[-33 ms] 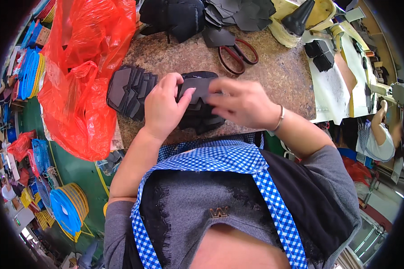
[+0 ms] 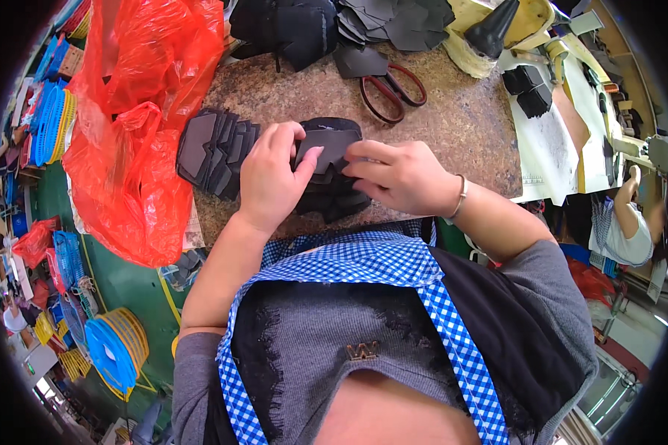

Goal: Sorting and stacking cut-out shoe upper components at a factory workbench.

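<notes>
A pile of black notched cut pieces (image 2: pixel 325 143) lies on the worktable near its front edge. My left hand (image 2: pixel 269 174) is closed on the left side of the top piece, its thumb lying over it. At the opposite edge of that piece, my right hand (image 2: pixel 404 174) has its fingers bent together in a pinch. Just left of my left hand, a fanned row of dark cut pieces (image 2: pixel 214 152) rests on the table. The lower pieces of the pile are partly hidden under my hands.
Scissors with red-brown handles (image 2: pixel 393 95) lie beyond my hands. More black pieces (image 2: pixel 397 22) are heaped at the back. A red plastic bag (image 2: pixel 137 178) hangs over the left edge of the worktable (image 2: pixel 467 133). A black cone (image 2: pixel 492 30) stands at the back right.
My right hand, smeared by motion before, now shows sharply at the right edge of the top piece. My left hand stays in place.
</notes>
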`<state>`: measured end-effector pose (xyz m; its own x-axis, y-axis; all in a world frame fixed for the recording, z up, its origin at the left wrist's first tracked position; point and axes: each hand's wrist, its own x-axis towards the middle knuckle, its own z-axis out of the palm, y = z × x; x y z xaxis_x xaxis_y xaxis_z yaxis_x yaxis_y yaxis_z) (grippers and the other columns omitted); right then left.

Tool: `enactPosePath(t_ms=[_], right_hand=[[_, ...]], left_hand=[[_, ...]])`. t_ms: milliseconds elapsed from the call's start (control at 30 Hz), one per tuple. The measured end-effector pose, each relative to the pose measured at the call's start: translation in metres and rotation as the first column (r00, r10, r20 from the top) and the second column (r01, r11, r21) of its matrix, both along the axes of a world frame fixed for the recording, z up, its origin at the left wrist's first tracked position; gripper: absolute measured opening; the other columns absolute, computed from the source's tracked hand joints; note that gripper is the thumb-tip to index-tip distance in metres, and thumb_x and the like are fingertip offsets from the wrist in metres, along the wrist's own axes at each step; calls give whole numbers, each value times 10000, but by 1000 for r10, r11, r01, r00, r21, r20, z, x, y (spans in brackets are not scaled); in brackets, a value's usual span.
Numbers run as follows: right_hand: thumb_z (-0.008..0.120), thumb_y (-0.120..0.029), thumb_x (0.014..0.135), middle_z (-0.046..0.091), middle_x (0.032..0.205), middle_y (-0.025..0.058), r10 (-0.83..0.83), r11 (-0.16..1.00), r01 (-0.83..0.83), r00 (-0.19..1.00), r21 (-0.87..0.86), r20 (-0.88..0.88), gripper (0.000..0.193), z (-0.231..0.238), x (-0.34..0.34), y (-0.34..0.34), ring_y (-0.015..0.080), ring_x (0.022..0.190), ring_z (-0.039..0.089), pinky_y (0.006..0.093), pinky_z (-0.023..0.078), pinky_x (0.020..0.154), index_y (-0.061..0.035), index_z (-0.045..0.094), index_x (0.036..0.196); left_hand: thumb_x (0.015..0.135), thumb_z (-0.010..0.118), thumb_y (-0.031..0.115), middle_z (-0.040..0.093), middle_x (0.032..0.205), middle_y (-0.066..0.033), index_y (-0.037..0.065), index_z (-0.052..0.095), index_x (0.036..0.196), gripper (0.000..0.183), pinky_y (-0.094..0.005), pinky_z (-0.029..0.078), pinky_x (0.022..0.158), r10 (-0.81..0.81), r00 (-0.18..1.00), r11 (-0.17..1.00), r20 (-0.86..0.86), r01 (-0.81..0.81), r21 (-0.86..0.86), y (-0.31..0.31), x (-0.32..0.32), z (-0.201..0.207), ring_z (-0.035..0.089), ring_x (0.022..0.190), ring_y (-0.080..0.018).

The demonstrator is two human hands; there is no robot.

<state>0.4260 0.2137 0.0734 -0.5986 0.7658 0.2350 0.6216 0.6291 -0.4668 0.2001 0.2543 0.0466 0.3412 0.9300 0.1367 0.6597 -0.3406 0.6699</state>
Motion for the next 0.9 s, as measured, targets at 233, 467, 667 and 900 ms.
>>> enactPosePath(t_ms=[233,467,667,900], right_hand=[[728,-290,854,686,806,78,-481,837,297,801,-460,-358,283,8,28,30,164,736,656,276,510,656,-21,684,934],[797,-522,677,674,848,124,-217,854,242,970,-461,108,591,-6,2,17,322,827,672,392,524,739,-12,641,929],[847,-474,575,655,946,165,31,877,15,996,-480,87,700,-9,-1,-1,343,934,646,423,521,804,-12,608,1043],[846,-351,604,626,1022,199,123,828,-116,992,-549,-23,688,-1,-8,-8,390,968,622,456,520,804,-22,559,1136]], left_hand=[[772,773,232,573,1077,-132,36,563,1086,426,-387,464,884,-174,976,968,131,145,206,14,-7,8,573,1020,-319],[605,873,352,543,1217,-194,18,517,1256,814,-415,411,1007,-481,875,869,-50,468,-160,22,-17,19,510,1166,-363],[528,882,451,552,1189,-229,13,530,1175,856,-447,439,966,-468,884,737,13,398,-546,-19,-7,23,540,1105,-397],[732,815,295,621,1105,-214,18,436,1322,754,-423,477,941,-457,857,790,237,514,-333,-50,-30,19,614,1045,-374]])
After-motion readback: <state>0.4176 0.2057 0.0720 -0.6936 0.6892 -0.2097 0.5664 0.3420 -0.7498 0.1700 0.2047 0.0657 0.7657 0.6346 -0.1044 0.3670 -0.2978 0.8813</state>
